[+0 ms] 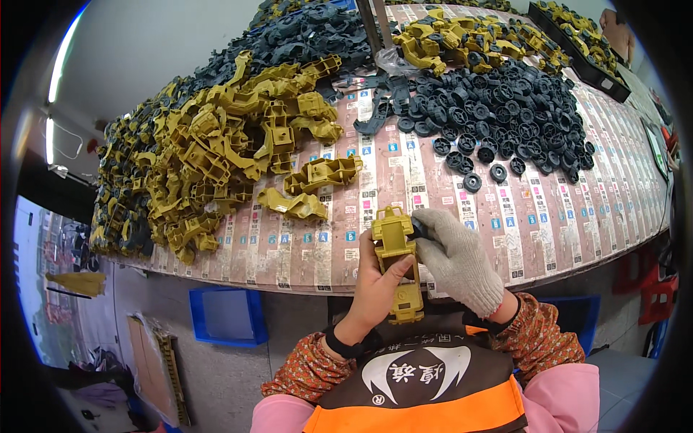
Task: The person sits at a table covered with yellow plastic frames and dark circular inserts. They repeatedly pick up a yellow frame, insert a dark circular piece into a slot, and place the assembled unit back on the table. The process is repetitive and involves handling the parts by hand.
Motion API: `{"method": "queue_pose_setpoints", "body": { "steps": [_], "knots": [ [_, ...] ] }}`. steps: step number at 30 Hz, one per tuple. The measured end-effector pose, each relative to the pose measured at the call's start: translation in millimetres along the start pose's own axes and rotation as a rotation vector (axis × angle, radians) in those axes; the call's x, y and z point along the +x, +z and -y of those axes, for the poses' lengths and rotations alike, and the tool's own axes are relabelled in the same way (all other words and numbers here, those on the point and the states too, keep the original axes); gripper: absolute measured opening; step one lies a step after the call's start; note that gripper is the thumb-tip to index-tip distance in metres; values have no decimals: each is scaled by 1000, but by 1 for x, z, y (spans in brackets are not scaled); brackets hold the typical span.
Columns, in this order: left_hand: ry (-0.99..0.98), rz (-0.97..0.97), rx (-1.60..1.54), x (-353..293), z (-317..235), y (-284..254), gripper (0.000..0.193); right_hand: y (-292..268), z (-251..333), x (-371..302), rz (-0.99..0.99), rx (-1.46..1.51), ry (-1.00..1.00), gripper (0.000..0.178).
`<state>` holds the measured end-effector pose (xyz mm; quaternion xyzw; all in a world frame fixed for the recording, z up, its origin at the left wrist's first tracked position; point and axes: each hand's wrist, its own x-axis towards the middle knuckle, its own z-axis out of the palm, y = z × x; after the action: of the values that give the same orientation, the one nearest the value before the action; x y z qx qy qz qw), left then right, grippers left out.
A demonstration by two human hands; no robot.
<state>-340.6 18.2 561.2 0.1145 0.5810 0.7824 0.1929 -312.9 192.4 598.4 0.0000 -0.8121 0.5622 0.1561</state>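
Observation:
My bare left hand (372,292) is closed around a yellow plastic toy car body (393,238), held upright at the table's near edge with its lower end close to my apron. My right hand (462,261), in a pale knitted glove, pinches a black toy wheel (418,229) against the right side of the body, near its upper end. Gloved fingers cover most of the wheel, so I cannot tell whether it sits on the body. Two loose yellow bodies, one nearer (292,204) and one farther (323,175), lie beyond my left hand.
A large heap of yellow bodies (209,148) covers the left side, with dark plastic parts (303,40) behind. Black wheels (505,108) are piled at the right. Farther back are yellow bodies with wheels (469,40) and a black crate (613,88). Blue bins (228,316) stand below the table.

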Motion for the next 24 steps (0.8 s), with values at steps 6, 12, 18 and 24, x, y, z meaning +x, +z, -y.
{"method": "queue_pose_setpoints", "body": {
  "steps": [6,12,18,24],
  "knots": [
    [56,69,290,-2,3,-2,61,-8,10,-9,65,-200,-52,31],
    [48,191,439,-3,6,-4,62,-19,6,-11,105,-227,-11,28],
    [-11,261,579,0,-1,-1,62,-34,13,-12,171,-286,100,26],
    [-123,132,145,11,15,7,61,-76,-37,49,65,-486,196,29]
  ]
}}
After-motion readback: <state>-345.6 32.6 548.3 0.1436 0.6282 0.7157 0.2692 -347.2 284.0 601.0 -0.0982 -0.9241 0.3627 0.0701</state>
